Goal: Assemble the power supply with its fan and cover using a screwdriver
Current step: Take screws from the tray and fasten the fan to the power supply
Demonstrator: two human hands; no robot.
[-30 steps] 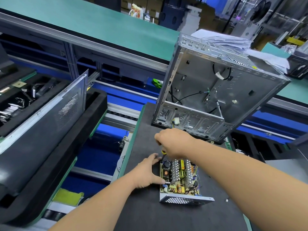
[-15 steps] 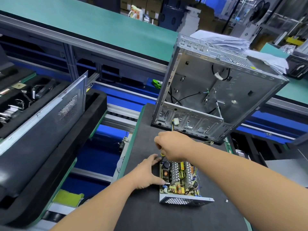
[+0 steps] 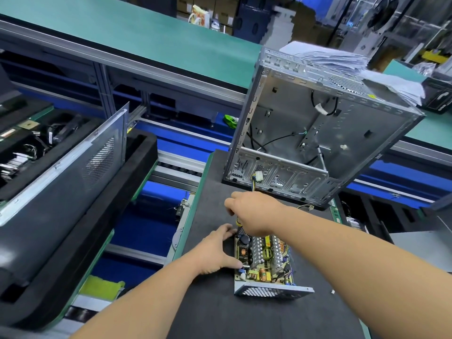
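The right hand has crept slightly rearward over the open power supply, grip curled on a yellow-handled tool, probably the screwdriver; the left hand keeps bracing, fingers straight.

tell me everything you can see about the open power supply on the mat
The power supply is an open metal box with no cover, lying flat on the dark mat. Its circuit board shows silver heatsinks, copper coils, a black capacitor and coloured wires. The near wall is perforated grille. The left hand rests against its left side, thumb at the board edge. The right hand is curled over its far end, yellow showing beneath.
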